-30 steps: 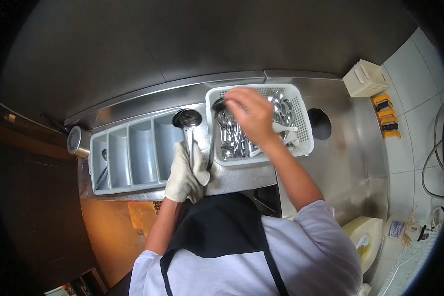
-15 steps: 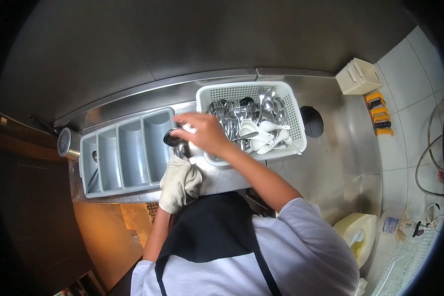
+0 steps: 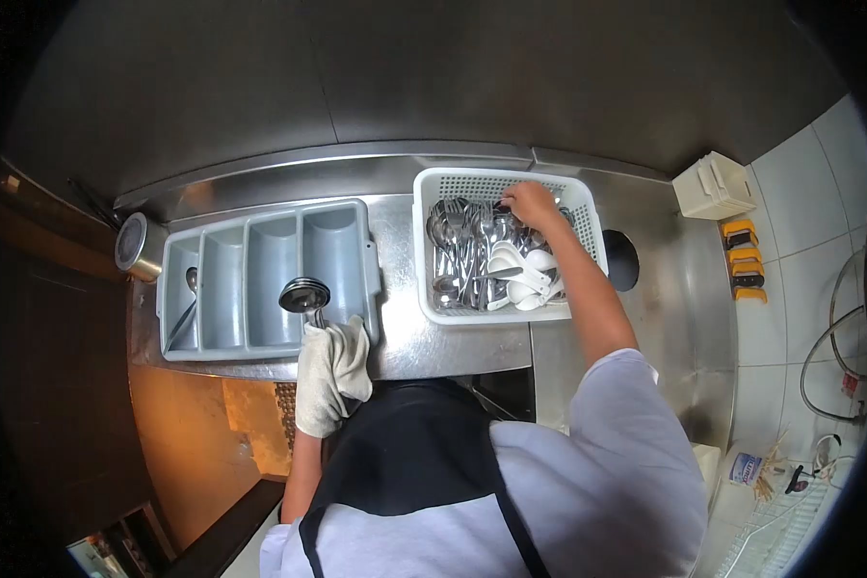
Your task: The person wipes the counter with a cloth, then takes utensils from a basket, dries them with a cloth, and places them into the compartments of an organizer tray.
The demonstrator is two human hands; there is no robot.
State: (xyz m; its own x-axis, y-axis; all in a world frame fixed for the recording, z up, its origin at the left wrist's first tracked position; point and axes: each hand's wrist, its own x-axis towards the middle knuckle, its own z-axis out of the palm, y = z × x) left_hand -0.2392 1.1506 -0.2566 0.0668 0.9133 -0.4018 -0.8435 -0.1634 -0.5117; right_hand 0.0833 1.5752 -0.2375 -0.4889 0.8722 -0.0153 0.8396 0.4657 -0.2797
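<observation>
While our white-gloved left hand (image 3: 331, 371) clutches round silvery metal ladles (image 3: 304, 297), we can't tell if our bare right hand (image 3: 532, 204), upper-centre, pinches anything.

Moderate light | glare on steel counter (image 3: 409, 342), glints on cutlery (image 3: 464, 252) | back wall (image 3: 433, 77) dim | fisheye bowing, black corners

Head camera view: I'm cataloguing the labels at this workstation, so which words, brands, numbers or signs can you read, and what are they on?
No text can be read with certainty.
Small blue-and-white printed container, lower right: lettering shows, but too small and blurred to quote.
Small red patch, right edge: too small to tell whether it has lettering.
</observation>
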